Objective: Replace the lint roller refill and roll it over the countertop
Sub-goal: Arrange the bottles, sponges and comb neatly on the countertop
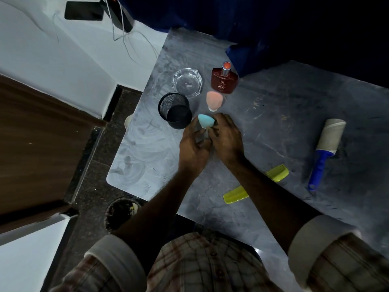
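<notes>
A lint roller [328,148] with a blue handle and a pale roll lies on the grey countertop [284,106] at the right, apart from both hands. My left hand [193,150] and my right hand [227,142] meet at the middle of the countertop. Between them is a small grey roll-like thing [201,137], probably the refill; fingers of both hands curl around it. Most of it is hidden by the fingers. A light blue sponge [205,122] sits just beyond my fingertips.
A black mesh cup [174,110], a glass ashtray [187,83], a red perfume bottle [224,81] and a pink sponge [213,99] stand beyond the hands. Two yellow-green combs [276,172] [234,194] lie near my right forearm. A bin [121,211] stands on the floor at the left.
</notes>
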Available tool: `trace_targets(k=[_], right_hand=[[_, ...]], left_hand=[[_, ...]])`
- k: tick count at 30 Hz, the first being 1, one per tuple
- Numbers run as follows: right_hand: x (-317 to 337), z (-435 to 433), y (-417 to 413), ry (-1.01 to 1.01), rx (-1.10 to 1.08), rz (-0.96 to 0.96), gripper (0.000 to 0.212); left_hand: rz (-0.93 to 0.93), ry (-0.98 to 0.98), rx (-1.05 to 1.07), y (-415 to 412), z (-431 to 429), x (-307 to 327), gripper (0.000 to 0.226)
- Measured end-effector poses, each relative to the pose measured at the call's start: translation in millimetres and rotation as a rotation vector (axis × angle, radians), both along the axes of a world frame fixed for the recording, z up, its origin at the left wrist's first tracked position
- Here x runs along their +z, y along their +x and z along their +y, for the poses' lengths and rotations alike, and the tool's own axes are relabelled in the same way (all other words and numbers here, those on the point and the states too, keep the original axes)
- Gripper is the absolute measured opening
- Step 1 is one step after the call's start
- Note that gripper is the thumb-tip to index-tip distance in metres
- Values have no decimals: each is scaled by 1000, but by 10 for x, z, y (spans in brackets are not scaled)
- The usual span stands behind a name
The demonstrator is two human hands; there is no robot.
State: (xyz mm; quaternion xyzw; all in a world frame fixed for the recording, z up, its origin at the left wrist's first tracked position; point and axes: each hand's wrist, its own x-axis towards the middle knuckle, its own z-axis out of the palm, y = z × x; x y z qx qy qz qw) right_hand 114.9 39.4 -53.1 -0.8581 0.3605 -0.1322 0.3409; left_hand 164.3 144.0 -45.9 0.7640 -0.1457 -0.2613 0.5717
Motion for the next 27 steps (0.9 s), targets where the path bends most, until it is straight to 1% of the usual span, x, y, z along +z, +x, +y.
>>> trace_targets(k=[13, 22, 26, 27], right_hand=[[-32, 0, -11, 25, 5, 8, 35], [16, -24, -5, 55, 10, 35, 39], [121, -61, -122, -12, -49, 11, 37], [148, -87, -193, -11, -79, 8, 37]], left_hand=[[9, 0, -4, 12, -10, -58, 65], [6, 21, -7, 8, -15, -39, 65], [-33, 63, -4, -24, 72, 22, 66], [-17, 85, 15, -56, 117, 55, 65]])
